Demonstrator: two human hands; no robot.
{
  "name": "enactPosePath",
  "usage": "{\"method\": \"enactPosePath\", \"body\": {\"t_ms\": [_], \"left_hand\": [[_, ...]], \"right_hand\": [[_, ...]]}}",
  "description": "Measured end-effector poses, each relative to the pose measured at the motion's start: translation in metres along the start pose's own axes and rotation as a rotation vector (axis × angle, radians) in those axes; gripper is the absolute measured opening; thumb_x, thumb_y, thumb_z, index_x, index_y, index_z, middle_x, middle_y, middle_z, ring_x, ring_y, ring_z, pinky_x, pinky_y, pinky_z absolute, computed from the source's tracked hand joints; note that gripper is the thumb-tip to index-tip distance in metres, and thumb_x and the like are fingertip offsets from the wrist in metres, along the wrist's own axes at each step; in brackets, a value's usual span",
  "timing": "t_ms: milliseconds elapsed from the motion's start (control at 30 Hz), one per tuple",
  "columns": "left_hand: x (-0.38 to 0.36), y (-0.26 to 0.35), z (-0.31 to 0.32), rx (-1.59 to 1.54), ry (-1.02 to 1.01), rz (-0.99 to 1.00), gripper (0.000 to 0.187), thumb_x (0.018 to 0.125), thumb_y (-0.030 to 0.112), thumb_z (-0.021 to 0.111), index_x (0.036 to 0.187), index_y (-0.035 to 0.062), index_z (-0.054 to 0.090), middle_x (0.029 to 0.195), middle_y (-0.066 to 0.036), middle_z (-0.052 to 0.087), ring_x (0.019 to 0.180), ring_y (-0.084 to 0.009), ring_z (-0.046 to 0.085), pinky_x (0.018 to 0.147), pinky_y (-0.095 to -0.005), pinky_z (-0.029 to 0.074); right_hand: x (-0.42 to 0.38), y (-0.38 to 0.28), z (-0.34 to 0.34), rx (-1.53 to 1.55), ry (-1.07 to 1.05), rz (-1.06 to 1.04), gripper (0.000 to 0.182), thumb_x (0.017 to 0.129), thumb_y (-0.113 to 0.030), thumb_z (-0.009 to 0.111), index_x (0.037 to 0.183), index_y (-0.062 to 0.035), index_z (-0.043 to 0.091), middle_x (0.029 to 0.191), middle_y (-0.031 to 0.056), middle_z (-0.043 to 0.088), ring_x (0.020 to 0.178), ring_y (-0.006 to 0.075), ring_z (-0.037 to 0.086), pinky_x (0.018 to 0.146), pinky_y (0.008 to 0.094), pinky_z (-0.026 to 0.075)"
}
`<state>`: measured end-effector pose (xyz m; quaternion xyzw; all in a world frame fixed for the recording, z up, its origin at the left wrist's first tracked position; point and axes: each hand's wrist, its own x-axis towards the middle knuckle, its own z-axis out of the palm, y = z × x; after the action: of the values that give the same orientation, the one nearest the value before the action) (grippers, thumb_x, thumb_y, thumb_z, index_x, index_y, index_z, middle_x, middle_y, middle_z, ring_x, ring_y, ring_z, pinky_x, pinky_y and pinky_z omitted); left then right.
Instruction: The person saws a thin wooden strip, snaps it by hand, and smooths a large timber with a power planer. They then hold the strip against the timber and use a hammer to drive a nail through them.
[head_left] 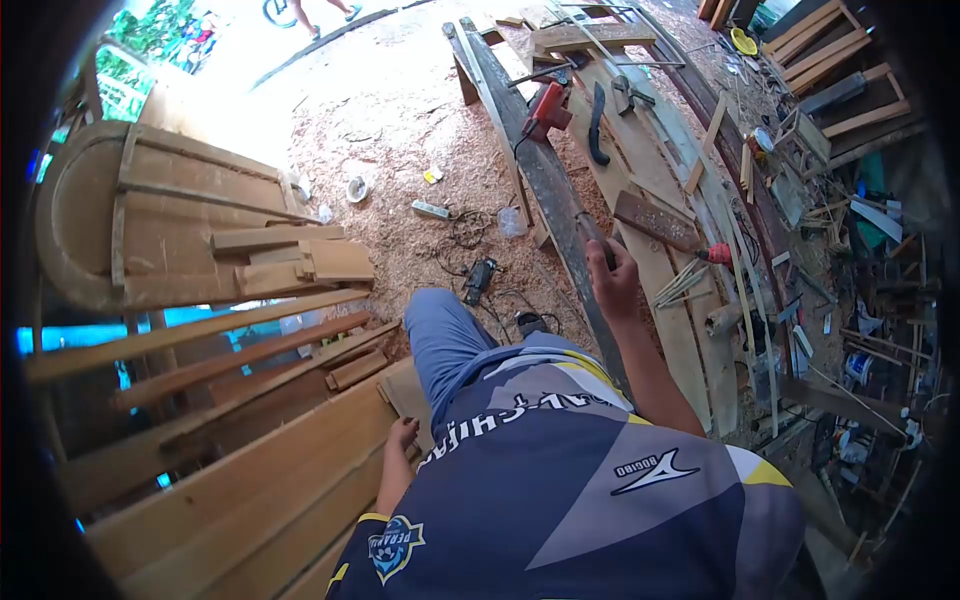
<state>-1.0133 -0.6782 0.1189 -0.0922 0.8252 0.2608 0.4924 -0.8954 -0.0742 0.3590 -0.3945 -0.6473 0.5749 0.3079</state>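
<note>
1. The right grip (615, 278) is clamped on a hand tool (588, 228) over the table (556, 188) — the fist wraps it closely, probably for firm control.
2. The right forearm (655, 370) reaches forward along the table, elbow bent.
3. Farther along the table lies a red power tool (548, 110), perhaps kept within reach; a brown block (655, 220) sits on the table's right part.
4. Left of the table, the left grip (403, 432) hangs low near boards (230, 480), fingers curled — whether around anything, I cannot tell.

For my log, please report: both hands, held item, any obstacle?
Right hand grips a tool, type unclear. Left hand low, loosely curled. Ahead on plank: red power tool.
</note>
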Motion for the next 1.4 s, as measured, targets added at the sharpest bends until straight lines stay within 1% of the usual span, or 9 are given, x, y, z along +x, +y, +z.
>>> {"method": "enactPosePath", "body": {"t_ms": [133,267,533,633,700,800,967,1233,1400], "left_hand": [[0.035,0.084,-0.064,0.11,-0.06,0.074,0.036,0.104,0.031,0.069,0.122,0.0002,0.075,0.102,-0.009,0.076,0.084,-0.0199,0.071,0.075,-0.0384,0.059],[0.217,0.092,-0.155,0.332,-0.13,0.164,0.04,0.104,0.033,0.067,0.122,-0.002,0.075,0.107,-0.016,0.078,0.089,-0.0251,0.074,0.082,-0.0419,0.059],[0.404,0.388,-0.355,0.481,0.102,0.455,0.041,0.102,0.039,0.068,0.116,0.0023,0.077,0.112,-0.029,0.076,0.107,-0.0466,0.073,0.092,-0.0505,0.057],[0.404,0.543,-0.393,0.752,0.2,0.702,0.044,0.104,0.041,0.066,0.117,0.0002,0.076,0.112,-0.028,0.077,0.109,-0.0434,0.074,0.094,-0.0496,0.056],[0.434,0.622,-0.394,0.504,0.109,0.756,0.046,0.104,0.04,0.065,0.116,-0.0034,0.075,0.108,-0.027,0.077,0.104,-0.0412,0.076,0.09,-0.0477,0.057],[0.406,0.738,-0.362,0.425,0.058,0.856,0.043,0.107,0.035,0.064,0.121,-0.004,0.074,0.112,-0.024,0.079,0.108,-0.0359,0.076,0.094,-0.0426,0.057],[0.408,0.883,-0.295,0.417,-0.116,0.98,0.044,0.108,0.037,0.066,0.125,-0.0018,0.075,0.113,-0.014,0.08,0.107,-0.0213,0.073,0.096,-0.035,0.055],[0.513,1.103,-0.179,0.313,-0.028,1.108,0.031,0.106,0.03,0.069,0.12,0.0029,0.077,0.113,-0.018,0.078,0.107,-0.0297,0.075,0.092,-0.0402,0.059],[0.59,1.203,-0.132,0.307,0.285,1.371,0.027,0.1,0.019,0.072,0.121,0.0015,0.072,0.12,-0.021,0.07,0.118,-0.0419,0.064,0.106,-0.0497,0.049]], "right_hand": [[0.062,-0.014,0.073,-0.044,0.06,-0.017,0.041,0.105,-0.037,0.07,0.08,-0.005,0.061,0.064,-0.0019,0.052,0.061,0.0076,0.049,0.055,0.0326,0.04],[0.106,-0.018,0.149,-0.046,0.156,0.042,0.041,0.105,-0.037,0.07,0.082,-0.0037,0.062,0.065,-0.0007,0.054,0.062,0.008,0.051,0.056,0.0325,0.042],[0.153,-0.06,0.27,-0.206,0.38,0.072,0.04,0.104,-0.038,0.07,0.088,-0.0014,0.065,0.067,0.004,0.058,0.062,0.0136,0.055,0.059,0.0375,0.045],[0.169,-0.064,0.292,-0.211,0.368,0.098,0.035,0.105,-0.035,0.07,0.098,-0.0009,0.068,0.074,0.0059,0.067,0.066,0.0157,0.063,0.064,0.0368,0.05],[0.192,-0.055,0.305,-0.209,0.332,0.016,0.031,0.107,-0.031,0.068,0.11,-0.0004,0.071,0.084,0.0037,0.074,0.072,0.0122,0.066,0.068,0.0332,0.052],[0.23,-0.059,0.324,-0.387,0.267,0.104,0.032,0.103,-0.031,0.071,0.117,-0.0031,0.074,0.099,0.0157,0.08,0.091,0.0321,0.079,0.081,0.0426,0.059],[0.324,-0.043,0.359,-0.248,0.272,0.054,0.04,0.103,-0.026,0.07,0.133,0.0001,0.067,0.127,0.0228,0.075,0.119,0.0395,0.071,0.099,0.0446,0.055],[0.537,0.059,0.399,-0.413,0.244,0.089,0.045,0.102,-0.026,0.07,0.135,0.004,0.065,0.117,0.0272,0.072,0.109,0.0478,0.069,0.093,0.0491,0.055],[0.613,0.081,0.42,-0.378,0.249,0.102,0.042,0.101,-0.02,0.072,0.136,0.0011,0.067,0.123,0.025,0.071,0.112,0.0441,0.069,0.092,0.0467,0.055]]}}
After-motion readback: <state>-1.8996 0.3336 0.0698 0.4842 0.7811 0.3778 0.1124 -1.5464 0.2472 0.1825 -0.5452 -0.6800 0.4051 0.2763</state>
